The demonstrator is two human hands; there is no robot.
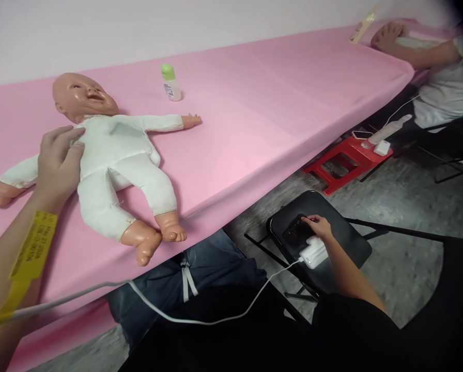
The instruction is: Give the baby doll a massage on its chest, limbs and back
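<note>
The left hand [59, 160] lies flat, fingers spread, on the soft white suit of a glossy plastic baby doll [111, 155] stretched across the smooth pink table cover [274, 103]. The right hand [319, 226] rests fingertips on a dark phone [295, 231] (beside a white power bank [314, 253]) on a black chair. The yellow wristband's [32, 248] print is unreadable.

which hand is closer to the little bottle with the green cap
Left. The left hand rests on the doll on the pink table, where the bottle stands beyond it. The right hand is down on a phone on a chair.
</note>
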